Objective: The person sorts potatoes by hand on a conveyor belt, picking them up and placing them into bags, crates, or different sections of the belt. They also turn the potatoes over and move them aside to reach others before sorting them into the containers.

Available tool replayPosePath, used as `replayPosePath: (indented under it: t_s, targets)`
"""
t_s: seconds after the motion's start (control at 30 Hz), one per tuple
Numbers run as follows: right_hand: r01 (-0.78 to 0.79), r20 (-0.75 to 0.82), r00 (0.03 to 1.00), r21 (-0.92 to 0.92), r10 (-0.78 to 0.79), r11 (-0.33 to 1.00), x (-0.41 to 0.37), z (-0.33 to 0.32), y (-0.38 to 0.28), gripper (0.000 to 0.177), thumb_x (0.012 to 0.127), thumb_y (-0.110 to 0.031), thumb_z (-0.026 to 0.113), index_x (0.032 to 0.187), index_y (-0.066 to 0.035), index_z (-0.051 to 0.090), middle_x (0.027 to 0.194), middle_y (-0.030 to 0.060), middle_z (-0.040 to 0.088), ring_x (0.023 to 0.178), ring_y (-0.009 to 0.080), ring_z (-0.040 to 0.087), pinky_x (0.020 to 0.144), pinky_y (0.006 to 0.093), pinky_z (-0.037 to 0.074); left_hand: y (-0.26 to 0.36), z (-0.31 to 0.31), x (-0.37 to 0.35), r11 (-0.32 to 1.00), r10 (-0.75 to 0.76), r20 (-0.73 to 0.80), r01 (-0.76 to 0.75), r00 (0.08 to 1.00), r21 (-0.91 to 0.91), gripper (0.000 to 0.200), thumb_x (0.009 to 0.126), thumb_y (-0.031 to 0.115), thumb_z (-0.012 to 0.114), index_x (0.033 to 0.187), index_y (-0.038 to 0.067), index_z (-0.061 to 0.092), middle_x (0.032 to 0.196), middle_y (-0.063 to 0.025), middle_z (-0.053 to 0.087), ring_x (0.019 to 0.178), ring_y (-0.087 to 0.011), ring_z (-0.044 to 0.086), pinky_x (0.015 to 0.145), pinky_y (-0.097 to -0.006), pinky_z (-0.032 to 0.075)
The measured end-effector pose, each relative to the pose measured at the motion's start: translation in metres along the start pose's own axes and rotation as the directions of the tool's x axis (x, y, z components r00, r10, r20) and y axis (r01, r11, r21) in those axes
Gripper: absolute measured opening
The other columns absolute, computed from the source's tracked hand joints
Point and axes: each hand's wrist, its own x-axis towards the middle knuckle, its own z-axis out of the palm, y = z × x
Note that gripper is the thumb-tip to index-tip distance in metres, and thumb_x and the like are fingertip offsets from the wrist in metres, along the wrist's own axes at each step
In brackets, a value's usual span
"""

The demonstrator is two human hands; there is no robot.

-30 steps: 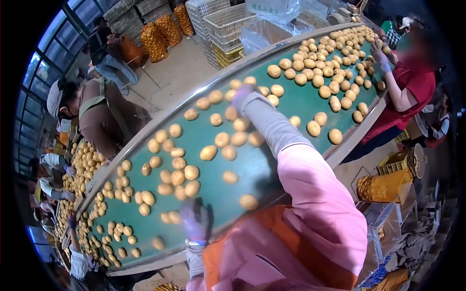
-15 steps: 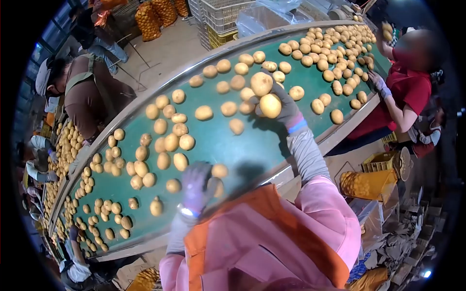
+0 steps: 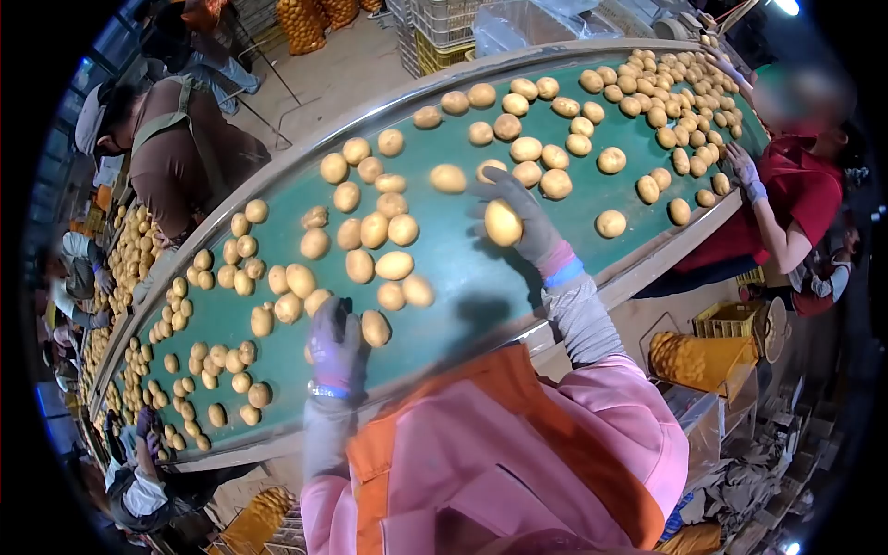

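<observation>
A green conveyor belt (image 3: 444, 277) carries many yellow potatoes. My right hand (image 3: 518, 213), in a grey glove, is raised over the belt with its fingers curled around one potato (image 3: 502, 222). My left hand (image 3: 336, 342), in a purple-grey glove, rests flat on the belt's near part with fingers spread, touching a potato (image 3: 375, 327) at its right side. A small cluster of potatoes (image 3: 375, 231) lies between the two hands. My pink sleeves and orange vest fill the bottom of the view.
A person in red (image 3: 786, 194) works at the belt's right side. A person in brown (image 3: 176, 157) stands across the belt. Other workers line the left end. Plastic crates (image 3: 444, 23) and orange net sacks (image 3: 305, 18) stand behind the belt. A yellow crate (image 3: 731, 319) sits at right.
My right hand went from reaching far across the belt to drawing back with potatoes; it now shows one potato instead of two. My left hand moved slightly left on the belt.
</observation>
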Motion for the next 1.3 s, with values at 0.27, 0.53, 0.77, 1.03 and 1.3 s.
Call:
replayPosePath:
  t_s: [0.27, 0.53, 0.77, 1.03, 1.3]
  targets:
    - [0.052, 0.230, 0.964, -0.655, 0.133, 0.754, 0.000, 0.036, 0.023, 0.054, 0.082, -0.017, 0.078, 0.130, -0.005, 0.055, 0.119, 0.0065, 0.065, 0.112, 0.0233, 0.062, 0.097, 0.0402, 0.051, -0.034, 0.005, -0.039, 0.885, 0.313, 0.310, -0.394, 0.898, 0.249, 0.053, 0.074, 0.034, 0.077, 0.121, 0.015, 0.064, 0.131, -0.0107, 0.058, 0.126, -0.0361, 0.050, 0.105, -0.0547, 0.036]
    - [-0.190, -0.456, 0.749, -0.843, -0.481, 0.503, 0.184, -0.128, -0.014, 0.073, 0.091, -0.054, 0.060, 0.138, 0.001, 0.052, 0.132, 0.0240, 0.060, 0.125, 0.0421, 0.055, 0.106, 0.0439, 0.042, -0.100, -0.069, -0.046, 0.860, -0.012, 0.108, -0.044, 0.994, 0.508, 0.056, 0.085, 0.037, 0.071, 0.134, 0.013, 0.060, 0.143, -0.0170, 0.054, 0.133, -0.0394, 0.046, 0.112, -0.0585, 0.029]
    - [-0.225, -0.146, 0.865, -0.968, -0.480, -0.111, 0.070, 0.005, 0.093, 0.048, 0.097, -0.046, 0.052, 0.132, -0.014, 0.060, 0.145, 0.0188, 0.049, 0.131, 0.0425, 0.046, 0.104, 0.0697, 0.030, -0.163, -0.116, -0.075, 0.892, -0.164, -0.287, 0.267, 0.944, 0.366, 0.040, 0.089, 0.020, 0.065, 0.124, 0.001, 0.059, 0.128, -0.0234, 0.057, 0.119, -0.0449, 0.050, 0.104, -0.0535, 0.035]
    - [0.347, 0.415, 0.910, -0.770, 0.008, 0.535, 0.019, 0.278, 0.052, 0.036, 0.091, -0.029, 0.065, 0.121, -0.009, 0.066, 0.120, 0.0176, 0.065, 0.116, 0.0370, 0.060, 0.100, 0.0498, 0.046, -0.119, -0.082, -0.050, 0.898, 0.363, 0.149, -0.389, 0.920, 0.209, 0.050, 0.083, 0.029, 0.072, 0.128, 0.011, 0.061, 0.135, -0.0154, 0.055, 0.129, -0.0395, 0.048, 0.105, -0.0565, 0.035]
    - [0.039, 0.039, 0.998, -0.999, 0.047, 0.008, 0.268, 0.222, 0.134, 0.046, 0.093, -0.038, 0.056, 0.134, -0.017, 0.062, 0.138, 0.0150, 0.058, 0.129, 0.0361, 0.053, 0.106, 0.0488, 0.046, -0.209, -0.157, -0.093, 0.909, 0.033, 0.054, -0.053, 0.998, 0.414, 0.046, 0.084, 0.021, 0.070, 0.128, 0.011, 0.060, 0.131, -0.0136, 0.059, 0.125, -0.0359, 0.052, 0.106, -0.0519, 0.036]
